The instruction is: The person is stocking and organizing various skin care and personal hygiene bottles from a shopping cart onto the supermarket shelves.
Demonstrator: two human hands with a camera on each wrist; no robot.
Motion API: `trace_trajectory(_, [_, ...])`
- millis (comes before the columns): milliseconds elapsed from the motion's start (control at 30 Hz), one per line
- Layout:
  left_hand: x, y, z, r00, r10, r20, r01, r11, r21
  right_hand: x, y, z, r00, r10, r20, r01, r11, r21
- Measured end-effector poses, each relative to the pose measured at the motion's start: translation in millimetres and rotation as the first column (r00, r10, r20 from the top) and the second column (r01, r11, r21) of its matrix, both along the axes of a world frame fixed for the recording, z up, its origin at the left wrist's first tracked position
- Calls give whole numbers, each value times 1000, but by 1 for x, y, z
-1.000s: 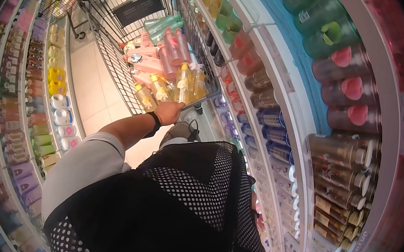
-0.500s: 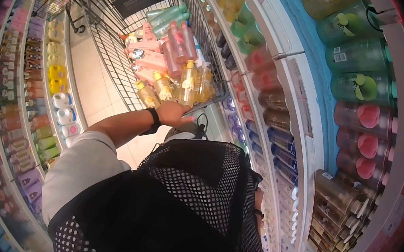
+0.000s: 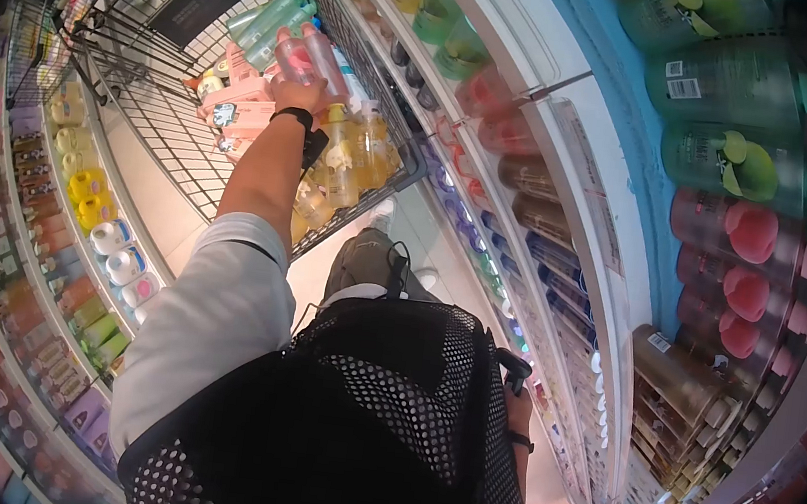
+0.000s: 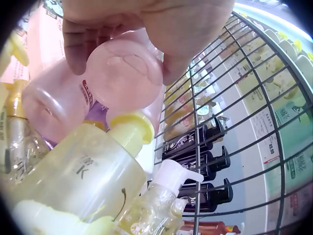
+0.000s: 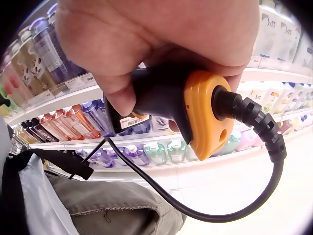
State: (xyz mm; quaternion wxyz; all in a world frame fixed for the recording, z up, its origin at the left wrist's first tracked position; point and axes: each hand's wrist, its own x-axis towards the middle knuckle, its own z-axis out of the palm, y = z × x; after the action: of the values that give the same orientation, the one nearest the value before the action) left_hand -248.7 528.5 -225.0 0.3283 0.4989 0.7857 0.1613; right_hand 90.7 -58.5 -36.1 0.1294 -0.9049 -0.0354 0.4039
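Observation:
My left hand (image 3: 298, 95) reaches down into the shopping cart (image 3: 92, 83) and grips a pink bottle (image 4: 122, 81). In the left wrist view the fingers and thumb wrap its sides, with its round base facing the camera. A second pink bottle (image 4: 51, 100) lies beside it. Nearer stands a yellow pump bottle (image 4: 85, 171). Green bottles (image 3: 276, 20) and pink packages (image 3: 240, 91) lie farther in. Low at my right side, my right hand (image 5: 161, 29) holds a black and orange barcode scanner (image 5: 208, 117), from which a black cable (image 5: 234, 215) loops.
Bottle-filled shelves (image 3: 574, 172) rise close along the cart's right side. Another row of shelves (image 3: 64, 311) lines the left across a tiled aisle. A black mesh bag (image 3: 375, 400) covers my front. Beyond the cart's far left stands another cart (image 3: 35, 56).
My left hand has left the cart's near rim and moved forward onto a pink bottle inside. The cart has shifted left in view, and the right hand has come into clearer sight.

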Motion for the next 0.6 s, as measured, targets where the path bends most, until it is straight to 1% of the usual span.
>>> trace_trajectory(33, [2, 2, 1, 1000, -12, -5, 12, 1000, -8, 0, -7, -1, 1000, -12, -5, 12, 1000, -8])
trace_trajectory(100, [3, 9, 6, 1000, -23, 15, 25, 986, -166, -3, -10, 1, 998, -60, 2, 60, 997, -42])
trace_trajectory(133, [-7, 16, -23, 1000, 2, 30, 3, 984, -176, -4, -12, 1, 994, -105, -34, 103, 993, -56])
trace_trajectory(167, [-6, 10, -21, 1000, -3, 22, 7, 985, -174, -6, -13, 2, 993, -110, -43, 108, 993, -55])
trace_trajectory(200, [-5, 4, -17, 886, 185, 425, -126, 979, -163, -8, -12, 4, 995, -92, -40, 89, 994, -67])
trace_trajectory(233, [-3, 0, -12, 585, 312, 749, -243, 948, -205, -9, -13, 4, 996, -76, -36, 73, 994, -78])
trace_trajectory(267, [-9, -1, -8, 492, 336, 803, -182, 942, -283, -9, -22, -3, 995, -86, -44, 83, 994, -73])
trace_trajectory(300, [-7, -9, 3, 501, 324, 803, -175, 946, -273, -8, -32, -13, 995, -86, -49, 84, 996, -33])
trace_trajectory(333, [-7, -19, 16, 477, 324, 817, -185, 946, -266, -6, -40, -22, 995, -85, -51, 85, 996, 13])
trace_trajectory(367, [-5, -34, 35, 451, 321, 833, -198, 946, -257, -4, -44, -27, 995, -89, -55, 90, 995, 30])
trace_trajectory(400, [15, -60, 89, 444, 380, 812, -261, 921, -288, -2, -47, -32, 994, -79, -71, 82, 996, 38])
trace_trajectory(433, [18, -75, 105, 446, 366, 816, -266, 925, -270, 0, -49, -36, 994, -62, -89, 66, 997, 46])
trace_trajectory(467, [17, -87, 118, 443, 218, 869, -254, 961, -111, 5, -50, -40, 994, -50, -96, 57, 996, 66])
trace_trajectory(500, [18, -103, 134, 441, 64, 895, -247, 968, 53, 11, -50, -44, 994, -9, -105, 16, 998, 68])
trace_trajectory(533, [32, -124, 176, 474, 68, 878, -315, 944, 97, 18, -50, -51, 993, 33, -115, -25, 997, 74])
trace_trajectory(567, [29, -132, 182, 482, -87, 872, -341, 898, 278, 25, -48, -54, 991, 51, -122, -39, 994, 98])
trace_trajectory(600, [34, -142, 206, 483, -194, 854, -353, 849, 393, 32, -45, -53, 992, 70, -101, -57, 990, 131])
